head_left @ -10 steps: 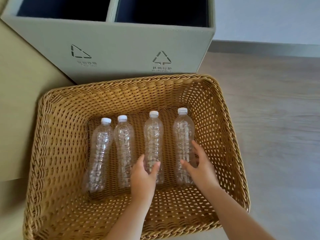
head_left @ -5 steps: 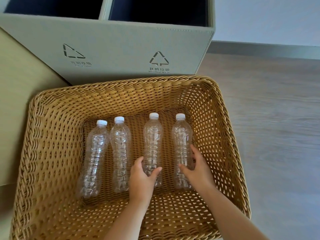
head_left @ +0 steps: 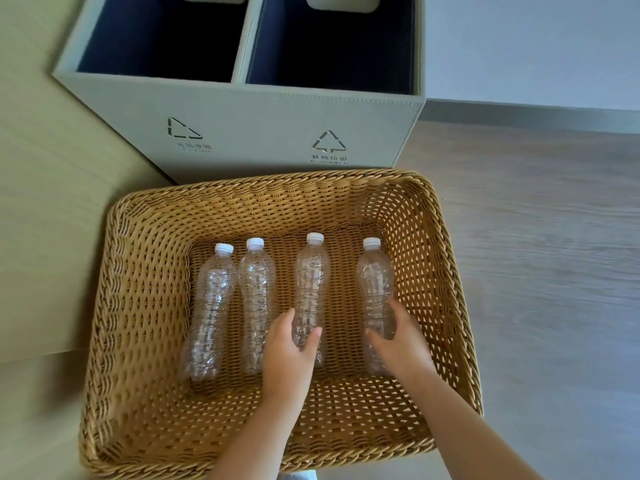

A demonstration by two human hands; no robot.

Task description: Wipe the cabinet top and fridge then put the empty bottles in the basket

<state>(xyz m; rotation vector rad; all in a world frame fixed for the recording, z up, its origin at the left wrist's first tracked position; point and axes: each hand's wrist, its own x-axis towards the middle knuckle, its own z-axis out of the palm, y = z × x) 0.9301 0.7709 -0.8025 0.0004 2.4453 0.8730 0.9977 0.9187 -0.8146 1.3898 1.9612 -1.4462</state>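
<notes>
Basket [head_left: 145,341] of woven tan wicker fills the lower middle of the head view, resting on the floor [head_left: 536,271]. On its bottom lie four clear plastic bottles with white caps, side by side, caps pointing toward 12 o'clock. The first bottle [head_left: 211,313] lies furthest toward 9 o'clock, tilted a little, its base swung out toward 7 o'clock. The second bottle [head_left: 257,299] lies just beside it, their upper bodies close to touching. The third bottle [head_left: 310,278] lies apart from the second, with bare weave showing between them. The fourth bottle [head_left: 375,289] lies toward 3 o'clock, near the basket's side wall.

The left hand [head_left: 289,355] reaches in from 6 o'clock, and its grip is clamped on the lower part of the third bottle, thumb on one side and fingers on the other. The right hand [head_left: 401,344] comes in from 5 o'clock, its grip wrapped around the lower part of the fourth bottle in the same way. Both forearms cross the near rim of the basket.

At 12 o'clock, just behind the basket, stands a grey two-compartment bin [head_left: 242,116] with dark blue insides and a recycling mark on each half of its front. At 9 o'clock a pale wooden panel [head_left: 52,202] runs along the basket's side
</notes>
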